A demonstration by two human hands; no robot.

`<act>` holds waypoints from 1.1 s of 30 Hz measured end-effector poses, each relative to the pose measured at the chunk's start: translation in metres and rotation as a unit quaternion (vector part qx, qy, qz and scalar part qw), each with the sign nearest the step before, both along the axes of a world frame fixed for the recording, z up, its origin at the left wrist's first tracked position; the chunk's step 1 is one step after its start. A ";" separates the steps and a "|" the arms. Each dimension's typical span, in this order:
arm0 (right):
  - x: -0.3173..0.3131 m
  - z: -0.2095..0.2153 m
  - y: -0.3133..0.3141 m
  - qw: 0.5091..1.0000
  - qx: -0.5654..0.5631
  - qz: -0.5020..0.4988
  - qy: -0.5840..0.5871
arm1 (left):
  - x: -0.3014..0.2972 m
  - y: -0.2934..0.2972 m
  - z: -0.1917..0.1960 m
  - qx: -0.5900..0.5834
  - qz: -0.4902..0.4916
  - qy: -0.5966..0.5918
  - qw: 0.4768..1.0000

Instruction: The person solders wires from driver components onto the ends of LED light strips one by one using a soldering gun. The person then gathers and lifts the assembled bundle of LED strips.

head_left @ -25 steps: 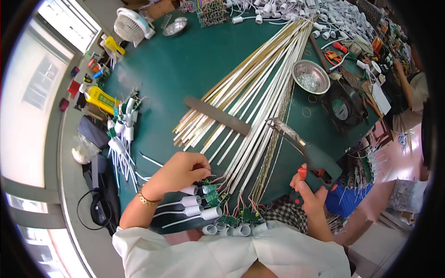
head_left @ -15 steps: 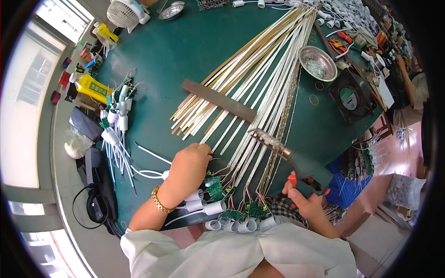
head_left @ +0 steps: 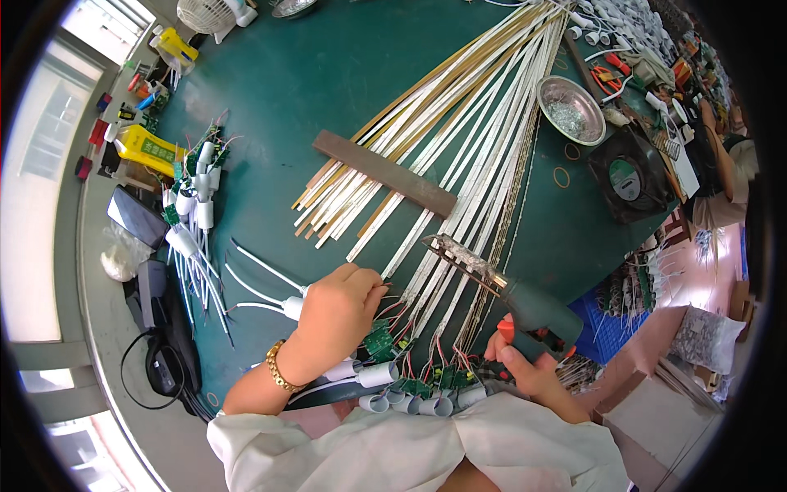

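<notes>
My left hand [head_left: 338, 305], with a gold bracelet at the wrist, is closed in a pinch at the near end of a white strip. Thin wires run close to its fingertips; what sits between them is too small to make out. My right hand [head_left: 526, 367] grips a dark green soldering gun [head_left: 537, 313] with an orange trigger. Its crusted metal tip points left above the fanned-out narrow white strips [head_left: 426, 275]. Wires join several strips to green circuit boards [head_left: 379, 343] with white cylindrical housings [head_left: 379, 375] at the table's near edge.
A brown bar [head_left: 384, 172] lies across the strips. Beyond my right hand are a metal bowl [head_left: 571, 111] and a black fan [head_left: 627, 176]. More wired housings [head_left: 182, 239], a phone [head_left: 136, 216] and a yellow bottle [head_left: 143, 149] line the left side.
My left hand has shifted slightly up and to the right, still pinched. The soldering gun's tip has moved a little left over the strips. The whole view has shifted slightly.
</notes>
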State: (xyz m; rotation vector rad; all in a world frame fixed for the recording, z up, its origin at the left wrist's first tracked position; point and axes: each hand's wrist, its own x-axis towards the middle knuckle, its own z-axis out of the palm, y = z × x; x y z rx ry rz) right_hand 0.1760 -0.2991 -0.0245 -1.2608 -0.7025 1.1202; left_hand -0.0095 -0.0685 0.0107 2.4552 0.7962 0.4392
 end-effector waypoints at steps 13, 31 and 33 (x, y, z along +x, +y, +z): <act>0.010 0.010 0.006 0.994 -0.043 0.092 -0.048 | 0.005 0.009 0.040 -0.228 0.007 0.074 0.971; 0.000 -0.035 -0.008 0.953 -0.036 0.112 -0.278 | 0.011 -0.006 0.008 0.007 0.042 0.081 0.996; 0.000 -0.040 -0.011 0.944 -0.032 0.126 -0.304 | 0.011 -0.004 0.008 -0.010 0.038 0.070 0.997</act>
